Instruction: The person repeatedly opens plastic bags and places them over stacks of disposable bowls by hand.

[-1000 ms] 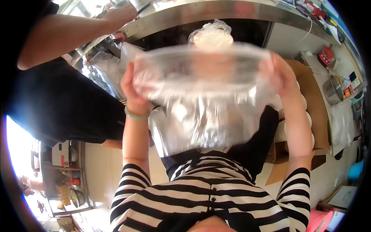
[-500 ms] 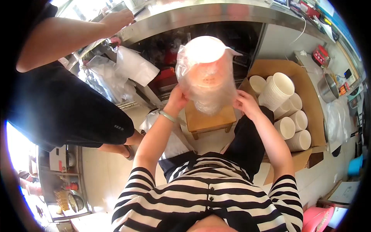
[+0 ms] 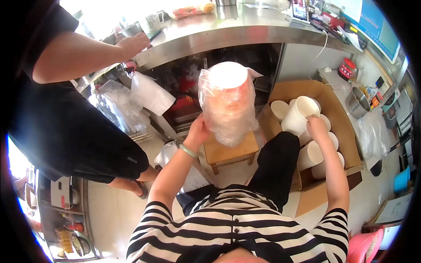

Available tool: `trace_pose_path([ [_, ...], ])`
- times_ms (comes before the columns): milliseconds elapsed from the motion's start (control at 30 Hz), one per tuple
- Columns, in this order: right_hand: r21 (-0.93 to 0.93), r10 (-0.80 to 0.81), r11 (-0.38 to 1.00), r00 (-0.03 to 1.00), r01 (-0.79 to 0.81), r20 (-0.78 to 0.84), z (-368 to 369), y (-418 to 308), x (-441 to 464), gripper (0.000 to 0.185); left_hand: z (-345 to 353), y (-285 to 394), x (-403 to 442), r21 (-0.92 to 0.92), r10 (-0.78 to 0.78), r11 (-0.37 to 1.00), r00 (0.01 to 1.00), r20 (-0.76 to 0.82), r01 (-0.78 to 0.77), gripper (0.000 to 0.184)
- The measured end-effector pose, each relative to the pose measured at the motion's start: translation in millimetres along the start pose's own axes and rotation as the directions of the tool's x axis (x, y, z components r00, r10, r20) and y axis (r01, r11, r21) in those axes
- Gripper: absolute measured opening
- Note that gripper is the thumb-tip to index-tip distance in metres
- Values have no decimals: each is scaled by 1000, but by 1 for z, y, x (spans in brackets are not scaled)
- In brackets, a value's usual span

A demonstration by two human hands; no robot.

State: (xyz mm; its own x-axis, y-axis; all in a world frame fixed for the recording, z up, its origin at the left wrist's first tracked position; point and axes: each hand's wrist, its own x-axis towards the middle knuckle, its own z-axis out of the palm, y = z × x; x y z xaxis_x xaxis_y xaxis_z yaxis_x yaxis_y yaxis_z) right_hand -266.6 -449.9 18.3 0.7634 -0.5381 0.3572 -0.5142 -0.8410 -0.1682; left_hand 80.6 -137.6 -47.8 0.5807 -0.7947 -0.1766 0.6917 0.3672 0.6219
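Note:
My left hand (image 3: 199,131) is closed on the side of a clear plastic bag (image 3: 237,125) wrapped round a stack of cups (image 3: 228,76) with a white top. This bagged stack is above a small wooden stool (image 3: 231,152); whether it rests on the seat is hard to tell. On the right, my right hand (image 3: 316,126) has its fingers at the rim of a stack of white paper cups (image 3: 300,115), which leans in an open cardboard box (image 3: 337,103). Several more white cup stacks lie around it in the box.
At the left, a person in dark clothes (image 3: 74,127) stands with a hand at the metal counter (image 3: 197,38). Plastic bags (image 3: 151,93) hang below its edge. A metal pot (image 3: 358,103) and a red jar (image 3: 347,69) are on the right. A pink basin (image 3: 365,246) sits lower right.
My right hand has left the plastic bag and moved right to the cup stack in the box. My left hand stays at the bag. The view has shifted, showing more of the counter.

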Motion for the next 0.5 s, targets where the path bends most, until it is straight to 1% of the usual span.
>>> trace_pose_path([
  [67,7,16,1000,1000,-16,-15,-4,3,-1,10,-5,-3,1,-14,4,1000,999,36,-3,24],
  [133,12,31,999,999,-31,-24,-13,3,-2,9,5,-1,-5,-31,5,1000,998,68,-3,25],
  [200,-42,-13,999,998,11,-54,-25,-1,5,10,15,-1,-11,-16,-1,1000,999,-52,1,24],
  [233,-38,17,999,994,-21,-107,-40,-11,13,12,9,-1,-6,-12,2,1000,999,-50,-3,24],
  [267,-33,48,998,986,-53,-159,-58,-27,22,15,-4,-4,3,-19,0,1000,1000,-13,0,25],
  [300,20,54,999,965,-51,-258,-76,-42,33,20,-12,-5,7,-26,-5,1000,1000,23,5,25],
  [333,74,67,996,934,-44,-350,-95,-61,44,26,2,-2,-2,-25,-7,1000,1000,18,7,25],
  [367,165,104,985,915,-41,-391,-119,-84,51,27,29,3,-20,10,8,1000,1000,-20,-8,27],
  [400,336,104,939,867,77,-487,-131,-99,59,24,44,5,-30,46,23,999,998,-63,-20,28],
  [433,575,108,770,832,276,-545,-131,-104,74,23,41,2,-31,45,15,999,996,-85,-11,28],
  [467,737,188,630,874,243,-449,-155,-138,69,24,38,1,-29,47,28,999,997,-65,-25,28],
  [500,827,125,434,885,358,-449,-162,-158,74,28,35,2,-24,49,44,998,998,-40,-42,29],
])
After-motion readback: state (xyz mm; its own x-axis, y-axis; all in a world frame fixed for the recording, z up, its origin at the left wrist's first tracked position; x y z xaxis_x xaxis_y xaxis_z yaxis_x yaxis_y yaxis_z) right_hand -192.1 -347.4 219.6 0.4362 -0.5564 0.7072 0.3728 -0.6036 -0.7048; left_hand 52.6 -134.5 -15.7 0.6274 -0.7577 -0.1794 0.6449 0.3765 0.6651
